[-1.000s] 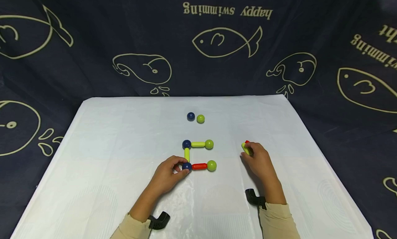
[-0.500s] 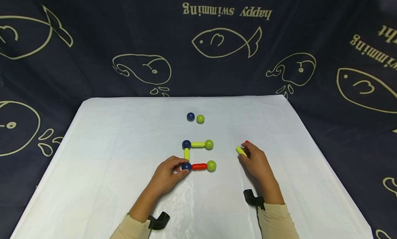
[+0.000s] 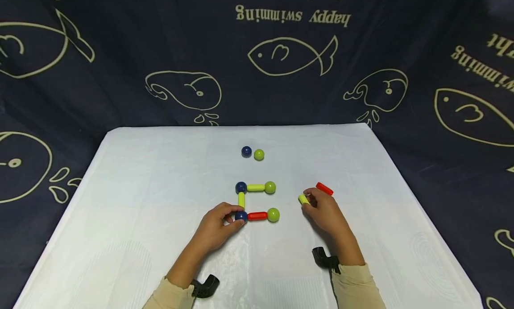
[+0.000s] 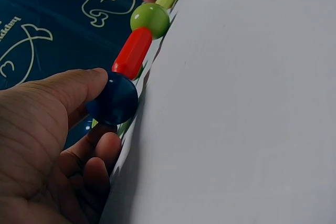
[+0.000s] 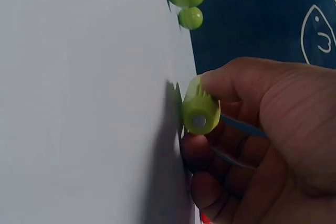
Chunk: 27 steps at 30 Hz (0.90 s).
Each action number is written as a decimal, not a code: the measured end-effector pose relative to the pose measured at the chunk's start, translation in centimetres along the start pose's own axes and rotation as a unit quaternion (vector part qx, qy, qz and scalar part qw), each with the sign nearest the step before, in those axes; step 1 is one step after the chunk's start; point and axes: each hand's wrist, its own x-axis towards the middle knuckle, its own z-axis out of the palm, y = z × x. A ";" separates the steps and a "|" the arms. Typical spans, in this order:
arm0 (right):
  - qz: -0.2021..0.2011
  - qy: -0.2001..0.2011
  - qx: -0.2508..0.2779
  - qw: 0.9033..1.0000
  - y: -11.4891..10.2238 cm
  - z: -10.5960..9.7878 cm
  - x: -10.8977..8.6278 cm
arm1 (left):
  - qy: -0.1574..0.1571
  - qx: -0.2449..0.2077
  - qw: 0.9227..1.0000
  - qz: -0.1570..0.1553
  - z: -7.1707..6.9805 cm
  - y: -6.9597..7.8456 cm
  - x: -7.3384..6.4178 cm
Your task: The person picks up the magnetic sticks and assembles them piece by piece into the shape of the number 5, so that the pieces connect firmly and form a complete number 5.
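Observation:
My left hand (image 3: 218,226) pinches a dark blue ball (image 4: 116,100) at the near left corner of a magnetic ball-and-stick shape. From that ball a red stick (image 3: 257,216) runs right to a green ball (image 3: 273,215). A yellow-green stick (image 3: 241,200) links it to the farther blue ball (image 3: 241,187), from which another yellow-green stick (image 3: 255,187) leads to a second green ball (image 3: 270,187). To the right, my right hand (image 3: 324,211) holds a loose yellow-green stick (image 5: 200,109) between thumb and fingers; its metal end shows in the right wrist view.
A loose red stick (image 3: 324,188) lies just beyond my right hand. Farther back on the white-covered table (image 3: 160,166) sit a loose blue ball (image 3: 246,151) and a loose green ball (image 3: 259,154). Dark printed cloth (image 3: 281,99) hangs behind the table.
My right hand has moved left and slightly nearer with the yellow-green stick, uncovering the red stick, which stays on the table. My left hand keeps its place on the blue ball.

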 end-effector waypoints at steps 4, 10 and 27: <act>0.000 -0.010 0.013 1.000 -0.6 0.2 -0.2 | 0.001 -0.003 1.000 -0.002 0.0 0.0 -0.1; -0.008 -0.036 0.055 0.998 -1.4 0.5 -0.4 | 0.003 -0.003 1.000 0.002 0.0 0.0 -0.1; 0.002 -0.128 0.176 0.976 -3.7 1.4 -1.7 | 0.002 0.007 1.000 0.010 -0.1 -0.1 0.0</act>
